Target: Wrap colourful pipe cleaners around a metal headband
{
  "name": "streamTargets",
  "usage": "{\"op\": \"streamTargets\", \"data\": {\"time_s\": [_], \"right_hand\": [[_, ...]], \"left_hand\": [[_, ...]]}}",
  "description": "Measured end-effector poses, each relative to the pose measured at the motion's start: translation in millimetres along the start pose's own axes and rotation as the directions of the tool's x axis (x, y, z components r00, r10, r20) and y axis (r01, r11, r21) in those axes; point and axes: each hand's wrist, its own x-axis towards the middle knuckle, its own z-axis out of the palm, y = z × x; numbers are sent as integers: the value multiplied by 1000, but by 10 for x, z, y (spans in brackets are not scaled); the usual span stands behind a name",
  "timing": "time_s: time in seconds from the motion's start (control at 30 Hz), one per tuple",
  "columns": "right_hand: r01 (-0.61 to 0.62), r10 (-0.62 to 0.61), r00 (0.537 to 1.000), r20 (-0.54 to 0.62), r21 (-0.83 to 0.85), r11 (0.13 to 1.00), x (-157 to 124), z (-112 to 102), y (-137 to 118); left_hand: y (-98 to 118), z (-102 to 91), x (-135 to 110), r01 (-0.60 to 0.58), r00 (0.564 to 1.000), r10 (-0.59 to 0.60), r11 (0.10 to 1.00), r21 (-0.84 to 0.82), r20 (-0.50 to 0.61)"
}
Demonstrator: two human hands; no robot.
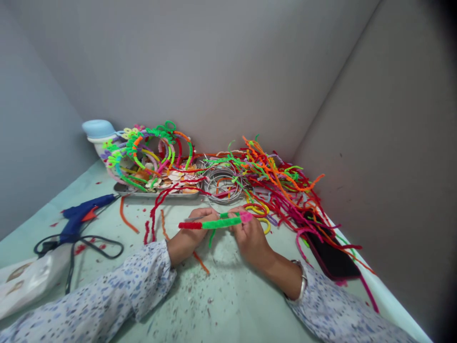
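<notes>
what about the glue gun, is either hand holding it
No, the glue gun lies on the table; left hand and right hand hold a fuzzy band.

Worktop (221, 305): pale green, dark specks toward the near edge, red scraps toward the left. Far left corner: blue-capped bottle (98, 129). Metal tray (157, 195) of shells along far edge, left half; wire coil (222, 201) right of it. Pipe cleaner heap (276, 176) fills far right corner, strands over phone (333, 259) by right edge. Glue gun (73, 220), plastic bag (43, 271): left side.
</notes>
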Motion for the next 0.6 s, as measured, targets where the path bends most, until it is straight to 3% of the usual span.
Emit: {"op": "streamTargets", "data": {"time_s": [0.27,0.37,0.43,0.5,0.6], "right_hand": [[147,-148,989,-12,-59,987,-24,-17,-22],[131,-133,991,-25,-60,990,-23,-12,-23],[25,-26,999,-33,-23,999,-14,0,-3],[-156,158,987,-35,46,987,-2,15,31],[-393,404,915,-14,200,897,14,33,82]], "left_hand": [[41,-14,17,-1,999,3,997,-71,40],[26,-29,14,-7,998,12,996,-89,56],[35,-19,-4,10,997,-3,995,-103,71],[50,2,-15,26,998,-22,996,-88,54],[68,32,-4,30,999,-30,999,-31,17]]}}
